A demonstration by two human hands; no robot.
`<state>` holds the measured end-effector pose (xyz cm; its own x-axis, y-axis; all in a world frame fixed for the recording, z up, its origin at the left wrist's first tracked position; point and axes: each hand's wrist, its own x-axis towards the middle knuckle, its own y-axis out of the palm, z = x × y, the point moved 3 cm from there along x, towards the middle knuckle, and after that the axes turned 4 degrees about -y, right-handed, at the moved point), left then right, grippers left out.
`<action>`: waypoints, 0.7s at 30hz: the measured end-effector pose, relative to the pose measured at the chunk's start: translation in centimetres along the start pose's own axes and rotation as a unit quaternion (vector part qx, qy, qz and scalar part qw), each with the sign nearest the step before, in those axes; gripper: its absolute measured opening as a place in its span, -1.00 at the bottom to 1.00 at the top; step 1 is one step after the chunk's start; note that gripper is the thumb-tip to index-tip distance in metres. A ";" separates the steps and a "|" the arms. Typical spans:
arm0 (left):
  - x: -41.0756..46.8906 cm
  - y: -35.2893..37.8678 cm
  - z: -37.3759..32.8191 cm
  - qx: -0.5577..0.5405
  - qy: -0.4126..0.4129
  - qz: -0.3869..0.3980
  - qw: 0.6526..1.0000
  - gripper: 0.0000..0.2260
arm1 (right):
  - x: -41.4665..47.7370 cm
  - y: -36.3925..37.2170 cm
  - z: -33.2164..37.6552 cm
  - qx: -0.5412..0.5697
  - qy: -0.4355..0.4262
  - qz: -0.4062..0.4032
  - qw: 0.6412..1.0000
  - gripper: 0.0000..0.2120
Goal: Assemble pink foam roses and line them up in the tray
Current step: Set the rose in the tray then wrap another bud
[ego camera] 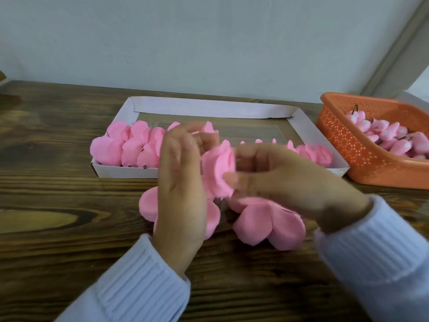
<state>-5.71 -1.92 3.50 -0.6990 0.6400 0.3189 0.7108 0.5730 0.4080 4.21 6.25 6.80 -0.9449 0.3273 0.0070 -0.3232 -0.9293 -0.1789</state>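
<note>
Ribbed pale sleeves [144,282] lead to both hands, raised above the worktop [58,205]. Between them is a half-built rose [218,170]; blur hides its stem, so I cannot tell which way it points. The left hand [181,182] curls its fingers around the rose, and the right hand [290,180] pinches its petals. Loose petals [269,224] lie underneath. Finished roses [130,147] line the tray [301,117] along its length, beside an orange basket [348,140].

We are looking down on a dark wooden table [58,205] with a bold grain. Toward the back we find a white tray [209,109] lying flat, with an orange basket [362,154] just beside it on the right. Nearer us, two clusters of pink petals [274,224] lie on the wood, a little apart.
</note>
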 end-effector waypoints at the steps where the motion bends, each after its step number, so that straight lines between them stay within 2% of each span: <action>1: 0.2 -0.3 0.0 -0.012 -0.007 -0.027 1.000 -0.73 | 0.5 -1.0 0.3 0.071 -0.001 -0.016 0.997 -0.82; 3: 0.4 -1.0 0.3 -0.048 -0.045 -0.093 0.994 -0.73 | 2.0 -3.8 0.9 0.158 -0.005 -0.107 0.982 -0.86; 4: 0.5 -1.3 0.6 -0.062 -0.069 -0.122 0.988 -0.74 | 3.0 -5.4 1.0 0.165 -0.004 -0.165 0.972 -0.89; 6: 0.6 -1.7 1.1 -0.084 -0.117 -0.166 0.975 -0.77 | 5.1 -8.0 1.0 0.102 0.007 -0.257 0.961 -0.94; 8: 0.8 -1.9 1.6 -0.111 -0.159 -0.195 0.961 -0.77 | 7.4 -9.3 0.5 -0.009 0.033 -0.290 0.956 -0.88; 10: 1.0 -2.1 1.8 -0.127 -0.180 -0.211 0.952 -0.77 | 9.4 -9.6 -0.4 -0.105 0.065 -0.291 0.949 -0.83; 13: 1.0 -2.0 2.0 -0.125 -0.183 -0.227 0.948 -0.75 | 11.5 -9.5 -1.9 -0.200 0.108 -0.274 0.934 -0.64; 17: 1.0 -2.0 2.2 -0.111 -0.188 -0.236 0.947 -0.74 | 12.9 -8.9 -3.7 -0.275 0.150 -0.235 0.920 -0.69; 21: 1.0 -1.9 2.2 -0.103 -0.194 -0.236 0.947 -0.74 | 13.3 -8.2 -4.3 -0.376 0.170 -0.198 0.889 -0.75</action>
<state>-7.58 -1.28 1.10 -0.8256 0.4995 -0.2623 0.2676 0.7560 0.5974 -5.44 18.97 4.15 -0.6534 0.7547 -0.0597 -0.3793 -0.3946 -0.8370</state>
